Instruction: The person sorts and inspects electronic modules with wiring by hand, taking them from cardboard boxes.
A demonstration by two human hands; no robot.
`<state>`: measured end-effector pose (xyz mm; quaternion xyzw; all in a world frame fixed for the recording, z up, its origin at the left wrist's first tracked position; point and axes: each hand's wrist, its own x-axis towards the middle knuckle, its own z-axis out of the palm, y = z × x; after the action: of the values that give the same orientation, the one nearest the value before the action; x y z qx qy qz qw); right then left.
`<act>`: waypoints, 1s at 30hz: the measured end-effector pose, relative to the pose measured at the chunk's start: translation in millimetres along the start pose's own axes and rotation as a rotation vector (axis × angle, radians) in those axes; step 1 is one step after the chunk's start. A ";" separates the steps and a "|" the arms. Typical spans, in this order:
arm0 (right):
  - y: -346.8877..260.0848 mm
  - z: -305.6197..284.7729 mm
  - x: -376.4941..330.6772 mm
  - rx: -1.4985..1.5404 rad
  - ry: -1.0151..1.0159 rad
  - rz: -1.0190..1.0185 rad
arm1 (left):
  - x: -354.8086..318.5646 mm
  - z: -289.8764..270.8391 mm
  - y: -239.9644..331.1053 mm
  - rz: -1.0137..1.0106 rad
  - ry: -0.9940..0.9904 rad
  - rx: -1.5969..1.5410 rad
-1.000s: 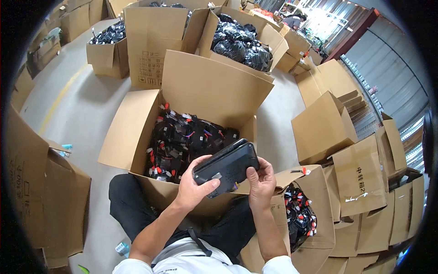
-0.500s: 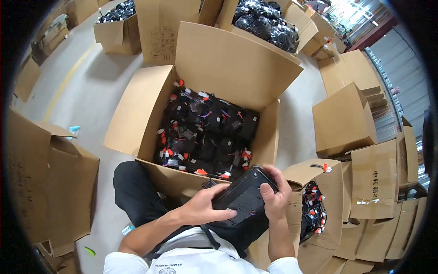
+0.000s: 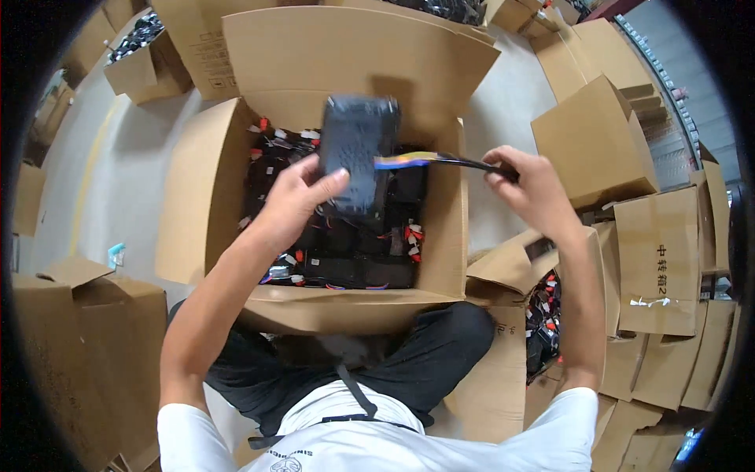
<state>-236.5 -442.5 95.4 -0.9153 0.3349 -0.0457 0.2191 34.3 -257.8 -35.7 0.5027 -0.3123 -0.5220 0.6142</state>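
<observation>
In the left grip (image 3: 292, 206), closed on its edge, a black case (image 3: 360, 141) is held over the open box (image 3: 358, 299). Its wires (image 3: 417, 160) are pinched in the closed right grip (image 3: 533, 185), stretched out sideways. Black packs (image 3: 389, 271) are seen in the box below.

The floor (image 3: 141, 189) is of grey colour, and a yellow line (image 3: 88, 181) runs along its left part. In the middle, a large open box (image 3: 444, 228) of brown cardboard stands on it. At the left stands a brown carton (image 3: 118, 370), and near it lies a small light-blue object (image 3: 116, 255). Farther, at the upper left, there stands a smaller box (image 3: 153, 75).
</observation>
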 end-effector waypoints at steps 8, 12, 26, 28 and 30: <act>76.2 76.2 58.3 -0.724 0.125 -0.522 | 70.9 37.0 -163.1 -0.493 0.033 -0.140; 74.0 123.4 55.7 -0.723 -0.167 -0.435 | 75.8 16.7 -161.5 -0.476 0.037 -0.172; 96.6 326.7 77.0 -0.232 -0.932 0.291 | 48.4 -8.7 -152.6 -0.454 0.206 0.234; 54.0 300.0 90.4 0.258 -1.020 0.593 | 51.1 -38.6 -150.3 -0.466 0.211 0.125; 60.5 278.8 99.4 0.111 -0.979 0.499 | 57.4 -31.5 -137.9 -0.440 0.265 0.112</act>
<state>-131.4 -443.2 -187.9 -0.7095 0.3978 0.4212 0.4012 32.7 -296.5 -183.4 0.6556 -0.1408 -0.5547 0.4927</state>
